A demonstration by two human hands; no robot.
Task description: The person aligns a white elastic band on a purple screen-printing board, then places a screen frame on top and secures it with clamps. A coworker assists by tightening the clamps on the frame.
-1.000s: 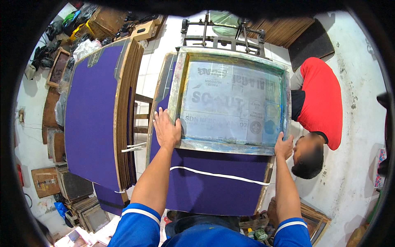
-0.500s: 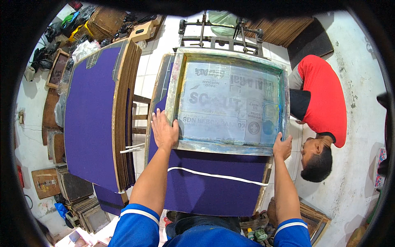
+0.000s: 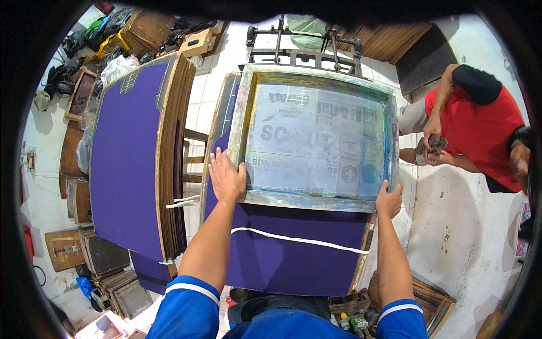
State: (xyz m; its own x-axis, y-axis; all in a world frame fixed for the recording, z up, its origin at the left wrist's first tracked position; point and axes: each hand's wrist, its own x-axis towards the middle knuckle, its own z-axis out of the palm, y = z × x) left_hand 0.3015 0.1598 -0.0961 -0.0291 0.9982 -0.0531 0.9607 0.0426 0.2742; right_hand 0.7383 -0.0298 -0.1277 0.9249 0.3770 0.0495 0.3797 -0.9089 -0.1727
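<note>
A silk-screen printing frame (image 3: 307, 203) with a wooden rim and grey printed mesh lies flat on a board covered in purple cloth (image 3: 293, 268). My left hand (image 3: 227, 176) rests against the frame's left side near its lower corner, with the fingers spread. At the lower right corner, my right hand (image 3: 389, 200) grips the rim, thumb on top; its other fingers are partly hidden. Closer to me, a white cord (image 3: 299, 241) crosses the purple cloth.
To the left stands a stack of boards (image 3: 132, 152) topped with purple cloth. A metal rack (image 3: 305, 56) is beyond the frame. On the right, a person in a red shirt (image 3: 477, 121) holds a small dark thing. Wooden frames (image 3: 432, 308) lie near my right elbow.
The person in red, who was bent low beside the frame, has risen and shifted right, hands now showing. My hands and the printing frame have hardly moved.
</note>
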